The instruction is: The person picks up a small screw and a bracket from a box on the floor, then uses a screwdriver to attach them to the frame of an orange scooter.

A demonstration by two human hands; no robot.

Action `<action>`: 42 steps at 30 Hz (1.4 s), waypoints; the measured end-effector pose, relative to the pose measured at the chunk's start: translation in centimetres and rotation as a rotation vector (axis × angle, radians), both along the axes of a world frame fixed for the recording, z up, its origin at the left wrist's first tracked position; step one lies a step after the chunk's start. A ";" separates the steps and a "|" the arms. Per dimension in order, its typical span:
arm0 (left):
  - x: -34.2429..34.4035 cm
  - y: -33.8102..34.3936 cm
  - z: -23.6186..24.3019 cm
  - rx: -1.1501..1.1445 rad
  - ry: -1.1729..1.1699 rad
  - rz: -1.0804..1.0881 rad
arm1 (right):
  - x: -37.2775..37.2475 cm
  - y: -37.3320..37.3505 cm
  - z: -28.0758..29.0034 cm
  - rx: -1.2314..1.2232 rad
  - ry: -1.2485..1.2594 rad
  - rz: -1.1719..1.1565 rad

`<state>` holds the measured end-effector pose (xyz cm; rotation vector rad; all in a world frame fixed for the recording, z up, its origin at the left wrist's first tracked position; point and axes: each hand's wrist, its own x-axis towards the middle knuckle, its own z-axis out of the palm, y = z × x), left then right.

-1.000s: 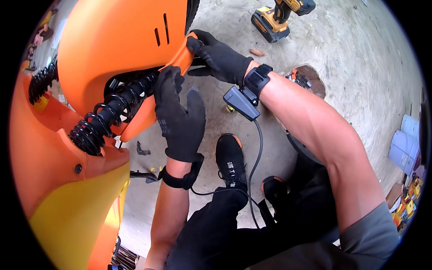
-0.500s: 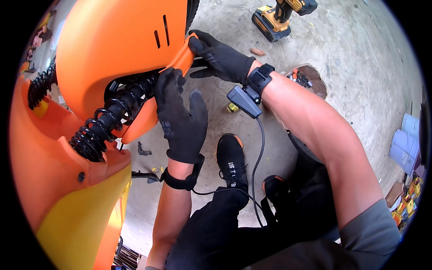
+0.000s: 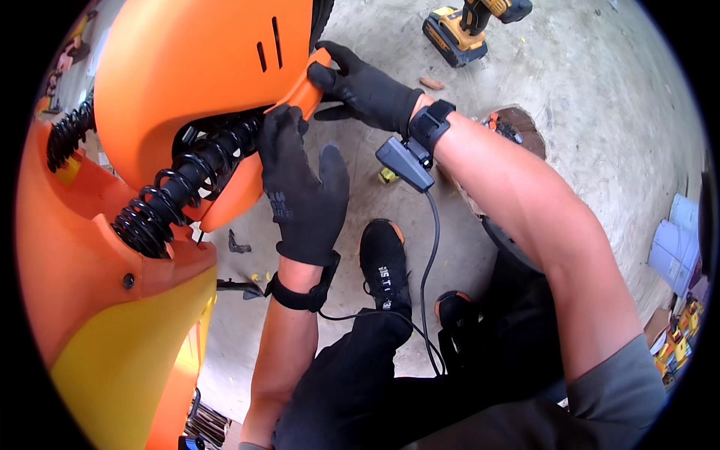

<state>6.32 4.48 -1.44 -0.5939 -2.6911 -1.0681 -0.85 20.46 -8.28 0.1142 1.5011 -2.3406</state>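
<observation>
A small orange plastic trim piece [image 3: 301, 93] lies against the edge of a large orange wheel fender [image 3: 187, 67]. My right hand [image 3: 367, 88], in a black work glove, pinches its upper end between thumb and fingers. Held at its lower end is my gloved left hand [image 3: 304, 187], with fingertips bent round the edge and the thumb apart; the contact is partly hidden. Just left of that hand runs a black coil-spring shock absorber [image 3: 184, 182], slanting between the fender and an orange and yellow body panel [image 3: 120, 330]. A lower orange part [image 3: 238, 196] shows beneath the spring.
A yellow and black cordless drill [image 3: 457, 37] stands on the concrete floor at the far side. Beyond my right wrist is a round container [image 3: 529, 131] of small parts. A black cable [image 3: 427, 262] links my wrist straps. Blue boxes [image 3: 675, 244] sit far right.
Both hands keep their hold on the trim piece, which stays against the fender. My right hand has shifted slightly up and left; the whole view has moved a little too.
</observation>
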 end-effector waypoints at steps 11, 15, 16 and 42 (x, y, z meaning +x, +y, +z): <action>-0.2 0.5 0.4 -0.014 -0.022 0.024 | 0.0 0.4 0.5 0.030 -0.047 0.049; -0.3 0.4 0.4 0.019 -0.051 0.042 | 0.0 0.4 0.4 -0.003 -0.057 0.052; -0.3 0.4 0.4 0.015 -0.057 0.046 | 0.0 0.4 0.3 -0.004 -0.056 0.045; 0.9 -1.1 1.7 -0.131 -0.175 -0.075 | 2.1 -2.8 0.6 -0.083 -0.089 -0.247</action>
